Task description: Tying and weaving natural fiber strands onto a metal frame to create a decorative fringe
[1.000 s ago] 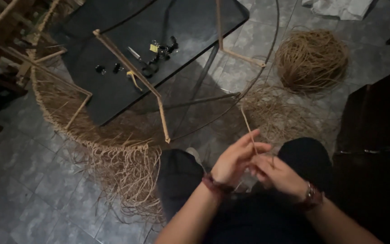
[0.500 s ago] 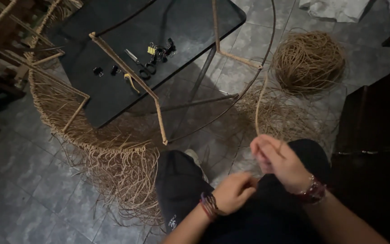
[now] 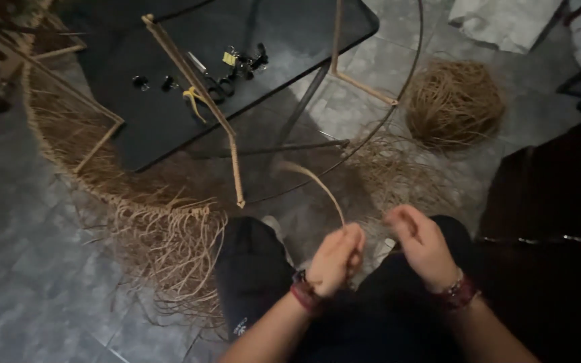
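Here, both hands work one strand of straw-coloured fibre above the lap

Left hand (image 3: 336,259): fingers closed around the fibre strand (image 3: 317,180), which arcs up and away from it. Right hand (image 3: 421,243): just beside the left, loosely curled; grip on the strand cannot be confirmed. Beyond the right hand lies a fibre coil (image 3: 453,104); beyond the left, a woven fringe (image 3: 163,235) and black bench (image 3: 169,114)

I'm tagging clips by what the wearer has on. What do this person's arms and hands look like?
Both forearms are bare, with no sleeves or gloves. The left hand has a dark reddish band at the wrist. The right hand has a similar dark red bracelet or watch; details are blurred.
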